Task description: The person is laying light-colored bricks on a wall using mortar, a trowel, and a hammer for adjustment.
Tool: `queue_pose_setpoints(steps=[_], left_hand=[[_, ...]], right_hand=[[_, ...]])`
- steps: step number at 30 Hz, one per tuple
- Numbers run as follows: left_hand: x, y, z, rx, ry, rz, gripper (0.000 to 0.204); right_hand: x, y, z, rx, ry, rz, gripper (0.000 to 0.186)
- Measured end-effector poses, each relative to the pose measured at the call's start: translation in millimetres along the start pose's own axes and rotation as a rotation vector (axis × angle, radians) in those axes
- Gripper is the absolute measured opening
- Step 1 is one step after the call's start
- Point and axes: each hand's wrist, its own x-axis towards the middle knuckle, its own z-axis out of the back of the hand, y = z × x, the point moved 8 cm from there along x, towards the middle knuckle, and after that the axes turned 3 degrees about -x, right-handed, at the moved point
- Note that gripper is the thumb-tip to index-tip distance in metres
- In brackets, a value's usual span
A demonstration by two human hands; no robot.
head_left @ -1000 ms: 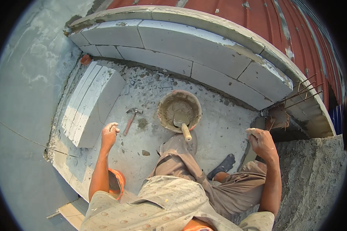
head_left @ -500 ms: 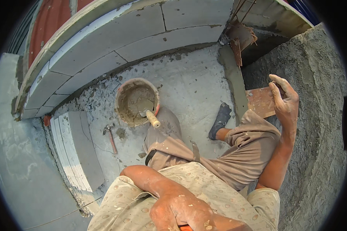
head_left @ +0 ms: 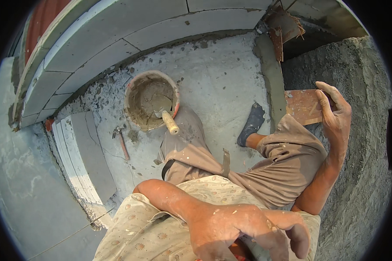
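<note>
My left hand (head_left: 252, 228) hangs across my belly with its back up. Its fingers are bent but apart, and I see nothing held; a dark orange patch shows below it. Over by my right knee, my right hand (head_left: 337, 115) is raised in front of a rough grey wall. Thumb and forefinger curve toward each other with a gap between, and no object shows in them. A round bucket (head_left: 130, 98) of wet grey mortar stands against my left knee. In it lies a trowel (head_left: 170, 123), its blade in the mortar and its wooden handle over the rim.
A claw hammer (head_left: 123, 142) lies on the grey floor left of the bucket. Pale blocks (head_left: 93, 152) are stacked at the left. A low block wall (head_left: 100, 52) curves along the far side. Near my right hand lies a brown board (head_left: 302, 104); rough plaster (head_left: 361, 174) stands at the right.
My left hand has moved up and right over my belly, and its fingers have come into view. The whole view has shifted a little; the bucket and trowel stay in place.
</note>
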Motion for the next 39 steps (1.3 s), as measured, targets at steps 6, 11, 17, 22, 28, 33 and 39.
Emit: queue_pose_setpoints(steps=[6,11,17,22,28,33,39], left_hand=[[-56.6,-4.0,-34.9,-0.190,0.441,-0.455,0.043],[-20.5,-22.0,60.5,0.740,-0.144,0.735,0.023],[-112.8,-206.3,195.0,1.481,-0.860,0.401,0.026],[-199.9,-360.5,278.9,1.846,-1.507,-0.008,0.042],[-229.9,-385.8,356.2,0.960,-1.648,0.059,0.038],[-218.2,-405.4,400.8,1.067,-1.507,0.096,0.037],[-158.6,-376.4,385.5,1.166,-1.261,0.058,0.042]], right_hand=[[28.6,26.6,-18.0,0.041,0.092,0.009,0.020],[30.5,65.8,-84.0,-0.035,0.176,0.438,0.023],[-34.4,148.9,-232.0,-0.040,0.767,0.412,0.048],[-76.9,163.1,-387.1,0.059,0.876,0.064,0.057],[-61.8,187.5,-372.0,-0.199,1.110,0.197,0.029],[-38.4,181.6,-301.2,-0.406,0.986,0.325,0.025],[-7.2,142.6,-288.8,-0.472,0.750,0.388,0.025]])
